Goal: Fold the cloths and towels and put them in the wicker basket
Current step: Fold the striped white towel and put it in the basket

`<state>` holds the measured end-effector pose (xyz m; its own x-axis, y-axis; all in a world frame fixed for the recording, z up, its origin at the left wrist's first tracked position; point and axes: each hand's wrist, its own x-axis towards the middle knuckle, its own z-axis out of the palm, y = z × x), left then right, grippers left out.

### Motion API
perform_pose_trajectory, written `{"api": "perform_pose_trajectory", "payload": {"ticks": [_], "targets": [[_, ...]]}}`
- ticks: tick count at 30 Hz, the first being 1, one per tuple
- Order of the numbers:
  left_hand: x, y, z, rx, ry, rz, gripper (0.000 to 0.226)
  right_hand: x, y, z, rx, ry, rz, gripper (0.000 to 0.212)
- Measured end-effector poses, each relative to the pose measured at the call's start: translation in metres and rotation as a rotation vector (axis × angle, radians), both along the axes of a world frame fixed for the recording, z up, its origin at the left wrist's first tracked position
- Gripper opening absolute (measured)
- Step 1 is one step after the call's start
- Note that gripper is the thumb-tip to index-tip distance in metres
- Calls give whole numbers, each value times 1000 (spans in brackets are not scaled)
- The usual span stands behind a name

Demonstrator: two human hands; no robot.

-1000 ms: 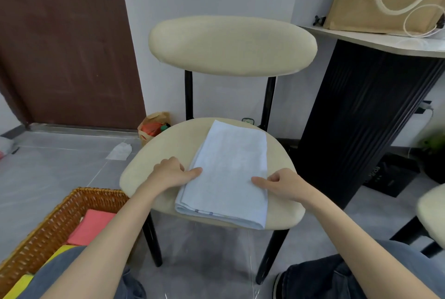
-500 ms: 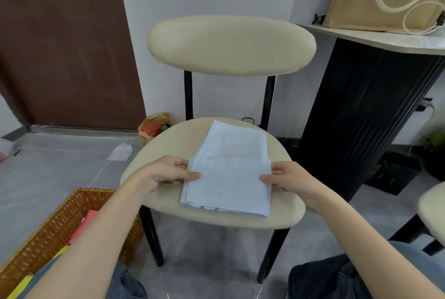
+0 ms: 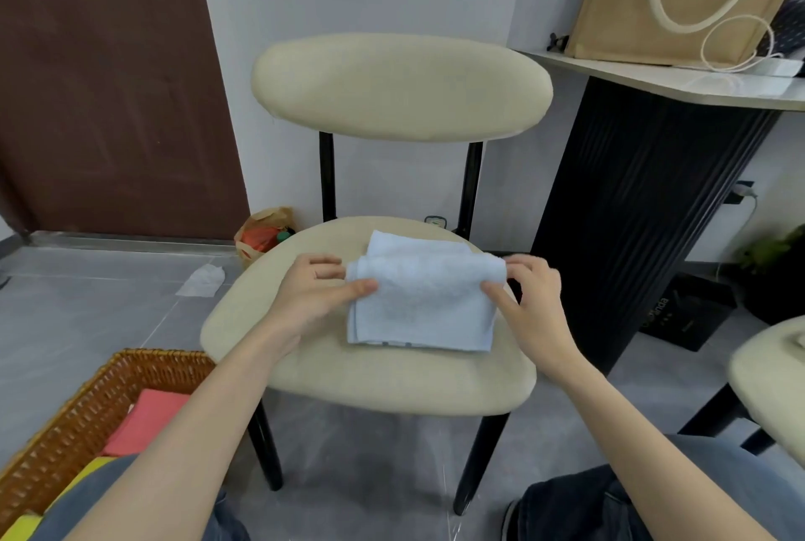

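Two hands (image 3: 311, 294) (image 3: 529, 305) pinch the blue towel (image 3: 422, 301) mid-fold.

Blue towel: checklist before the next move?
1. Left hand grips blue towel at its left edge: ok.
2. Right hand grips its right edge: ok.
3. Fold flat, edges aligned: not ok; a far layer sticks out beyond the folded part.
4. Towel rests on chair seat: ok.
5. Wicker basket in view at lower left, top open: ok.
6. Free room in basket: cannot tell; red cloth lies inside, and much of the basket is out of view.
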<state>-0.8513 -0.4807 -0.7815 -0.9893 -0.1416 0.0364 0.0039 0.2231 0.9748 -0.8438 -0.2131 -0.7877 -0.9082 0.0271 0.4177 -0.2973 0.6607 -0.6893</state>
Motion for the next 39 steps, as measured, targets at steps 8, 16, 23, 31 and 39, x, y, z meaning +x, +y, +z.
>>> {"api": "perform_pose_trajectory", "payload": {"ticks": [8, 16, 23, 31, 39], "targets": [[25, 13, 46, 318, 334, -92, 30, 22, -20, 52, -561, 10, 306, 24], [41, 7, 71, 528, 314, -114, 34, 31, -37, 77, -689, -78, 404, 40], [13, -5, 44, 423, -42, -43, 17, -3, -41, 48, -727, -430, 276, 20], [-24, -7, -5, 126, -141, 1, 23, -49, -46, 3, -464, -528, 114, 34], [-45, -10, -13, -81, -105, 113, 26, -77, -51, -9, -87, -452, -66, 43]]}}
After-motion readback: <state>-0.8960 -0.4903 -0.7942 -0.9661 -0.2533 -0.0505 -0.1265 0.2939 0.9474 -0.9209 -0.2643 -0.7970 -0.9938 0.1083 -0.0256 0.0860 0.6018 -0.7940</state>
